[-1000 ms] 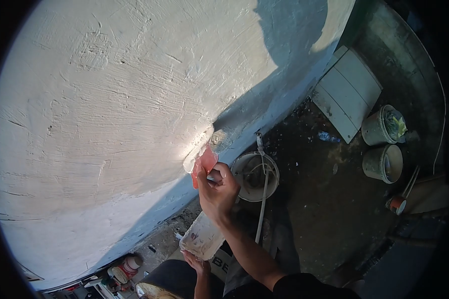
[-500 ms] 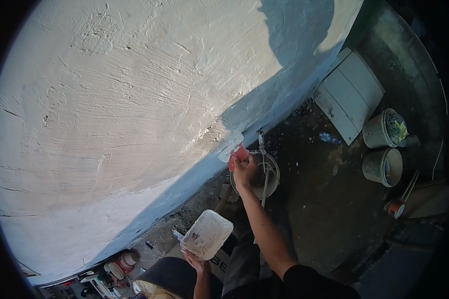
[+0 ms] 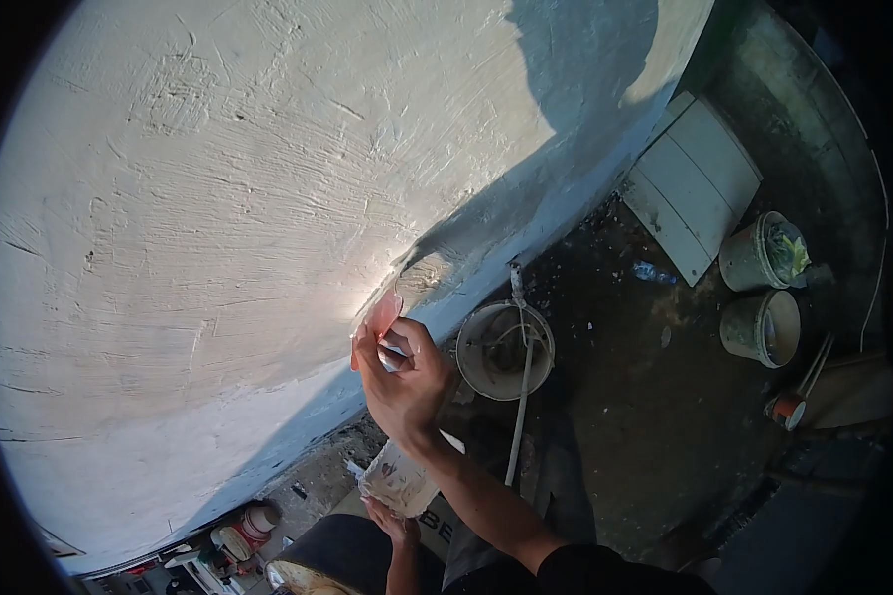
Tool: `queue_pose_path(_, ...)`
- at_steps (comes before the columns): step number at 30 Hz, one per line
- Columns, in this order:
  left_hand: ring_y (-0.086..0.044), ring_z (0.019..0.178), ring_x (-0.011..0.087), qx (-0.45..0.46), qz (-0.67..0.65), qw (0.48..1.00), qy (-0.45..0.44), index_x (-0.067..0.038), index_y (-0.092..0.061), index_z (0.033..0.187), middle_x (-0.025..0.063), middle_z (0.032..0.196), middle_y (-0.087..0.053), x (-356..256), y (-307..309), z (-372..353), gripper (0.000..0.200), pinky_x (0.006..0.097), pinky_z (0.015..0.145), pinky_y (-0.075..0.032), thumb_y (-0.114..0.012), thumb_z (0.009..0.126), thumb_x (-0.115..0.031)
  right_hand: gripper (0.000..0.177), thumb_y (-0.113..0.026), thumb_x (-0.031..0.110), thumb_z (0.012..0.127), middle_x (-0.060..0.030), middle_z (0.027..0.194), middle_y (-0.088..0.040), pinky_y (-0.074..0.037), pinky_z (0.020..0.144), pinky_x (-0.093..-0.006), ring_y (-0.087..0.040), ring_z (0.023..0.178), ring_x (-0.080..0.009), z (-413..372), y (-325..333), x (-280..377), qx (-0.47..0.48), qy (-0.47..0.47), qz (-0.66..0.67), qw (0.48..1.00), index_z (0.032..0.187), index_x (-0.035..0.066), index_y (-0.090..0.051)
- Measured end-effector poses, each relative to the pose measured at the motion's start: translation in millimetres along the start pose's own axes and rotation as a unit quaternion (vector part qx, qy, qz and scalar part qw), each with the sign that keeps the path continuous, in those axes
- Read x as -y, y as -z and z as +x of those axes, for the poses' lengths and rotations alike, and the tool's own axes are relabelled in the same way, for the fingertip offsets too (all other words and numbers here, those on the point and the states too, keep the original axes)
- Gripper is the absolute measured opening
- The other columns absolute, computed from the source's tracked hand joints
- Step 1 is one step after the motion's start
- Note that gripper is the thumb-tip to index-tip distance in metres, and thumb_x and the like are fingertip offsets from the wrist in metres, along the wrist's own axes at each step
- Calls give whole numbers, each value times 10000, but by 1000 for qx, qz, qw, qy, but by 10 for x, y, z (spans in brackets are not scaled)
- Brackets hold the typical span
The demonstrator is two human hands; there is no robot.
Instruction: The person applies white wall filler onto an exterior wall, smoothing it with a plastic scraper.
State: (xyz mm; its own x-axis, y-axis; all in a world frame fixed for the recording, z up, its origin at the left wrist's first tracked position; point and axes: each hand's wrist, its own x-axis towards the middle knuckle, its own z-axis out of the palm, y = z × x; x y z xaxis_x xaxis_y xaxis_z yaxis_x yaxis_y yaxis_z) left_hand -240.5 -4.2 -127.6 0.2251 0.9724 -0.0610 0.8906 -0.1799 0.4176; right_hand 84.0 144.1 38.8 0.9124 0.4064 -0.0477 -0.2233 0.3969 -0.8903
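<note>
My right hand is closed round a red putty spreader, its blade against the rough, pale wall. Beside the blade, a darker rough patch shows in the plaster. Lower down, my left hand grips the near edge of a shallow white tray smeared with whitish paste. My right forearm covers part of that tray. Most of the left fingers are hidden beneath it.
A bucket with a stick stands by the wall's foot. To the right are two more buckets, pale panels and a crushed plastic bottle. A dark drum and assorted clutter lie at lower left.
My right hand has moved left along the wall with the spreader, away from above the bucket. It now partly covers the tray. My left hand and the tray have stayed nearly in place.
</note>
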Motion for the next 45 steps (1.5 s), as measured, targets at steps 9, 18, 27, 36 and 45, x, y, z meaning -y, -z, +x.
queue_pose_path(9,-263,1321,481,44,-66,996,39,121,-137,1434,347,1439,-260,-204,71,134,932,528,1103,-181,-290,924,-644,187,-621,-25,871,-100,965,-659,-503,748,-238,-634,866,-110,-127,994,-406,-42,-129,-16,991,1037,-16,-535)
queue_pose_path(18,-309,1281,474,53,-9,999,-8,114,-128,1439,335,1420,-294,-166,57,101,900,533,1076,-223,-301,937,-613,325,-573,-1,897,-149,1103,-603,-477,850,-321,-611,1003,-207,343,1500,-2062,-116,-150,-45,981,1200,-22,-456)
queue_pose_path(27,-294,1292,470,51,-105,992,47,106,-126,1441,323,1432,-285,-199,79,113,915,536,1084,-193,-259,930,-640,309,-550,36,923,-150,1087,-607,-476,858,-309,-607,989,-193,253,1147,-1660,-82,-128,21,988,1205,-37,-447)
queue_pose_path(36,-311,1280,445,46,-77,996,15,102,-163,1430,295,1409,-337,-263,150,182,876,514,1086,-203,-266,942,-618,306,-579,31,918,-142,1048,-641,-496,812,-286,-622,930,-161,212,844,-1139,-85,-114,28,990,1193,-30,-458)
queue_pose_path(45,-391,1236,415,-12,-25,1000,14,72,-291,1386,246,1325,-448,-351,181,239,915,504,1096,-202,-207,898,-698,293,-569,29,916,-167,1043,-647,-514,790,-286,-633,941,-172,190,517,-454,-74,-86,56,992,1181,-41,-463)
